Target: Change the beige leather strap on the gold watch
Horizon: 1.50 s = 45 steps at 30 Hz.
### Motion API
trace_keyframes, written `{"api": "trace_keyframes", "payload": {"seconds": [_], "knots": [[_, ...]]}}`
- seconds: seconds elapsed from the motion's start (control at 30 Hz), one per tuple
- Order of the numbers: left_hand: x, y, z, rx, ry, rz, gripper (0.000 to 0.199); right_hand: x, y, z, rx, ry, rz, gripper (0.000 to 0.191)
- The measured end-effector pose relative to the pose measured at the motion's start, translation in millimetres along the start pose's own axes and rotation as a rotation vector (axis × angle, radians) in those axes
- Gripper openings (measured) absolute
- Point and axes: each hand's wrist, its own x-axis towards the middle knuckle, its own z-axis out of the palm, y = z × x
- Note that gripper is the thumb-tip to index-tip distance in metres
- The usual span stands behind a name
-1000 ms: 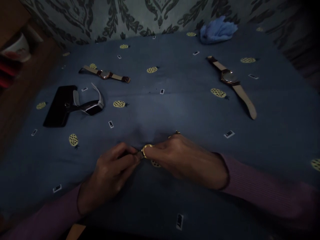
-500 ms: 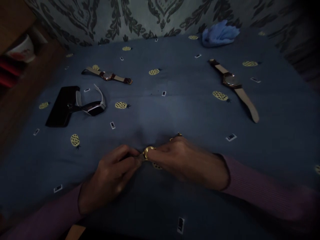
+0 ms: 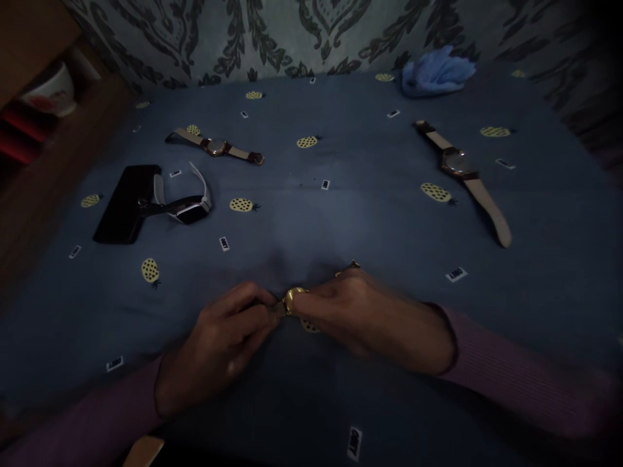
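Between my two hands, low over the cloth, is a gold wristwatch (image 3: 292,300) with a round case. My right hand (image 3: 360,311) is closed around it, the thumb lying over the case; a bit of gold shows above the knuckles. The fingers of my left hand (image 3: 228,337) pinch at the watch's left end, on a small greyish piece whose kind I cannot make out. Farther off on the left lie a watch (image 3: 217,148) with a brown and beige strap and a smartwatch (image 3: 193,213) with a white band. A larger strap watch (image 3: 456,162) lies on the right.
A dark phone-like slab (image 3: 127,204) lies at the left beside the smartwatch, a dark strap reaching across to it. A crumpled blue cloth (image 3: 437,72) sits at the back against the patterned wall. A wooden shelf with a bowl (image 3: 52,92) borders the far left.
The whole view has shifted slightly, so everything appears a little farther right. Both hands keep the same hold on the gold watch.
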Motion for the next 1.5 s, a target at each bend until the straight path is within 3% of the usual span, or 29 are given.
{"api": "trace_keyframes", "payload": {"seconds": [0.27,0.63,1.5], "knots": [[5.7,0.7,-0.6,-0.081,0.015,-0.06,0.019,3.4,-3.4,-5.9,0.014,-0.044,0.03,0.023],[2.3,-4.8,3.9,-0.123,0.065,-0.143,0.017,2.2,-5.8,-3.7,-0.004,-0.01,0.041,0.022],[6.9,-3.2,1.3,-0.168,0.067,-0.145,0.015,4.1,-3.2,-8.2,0.115,-0.031,0.03,0.026]]}}
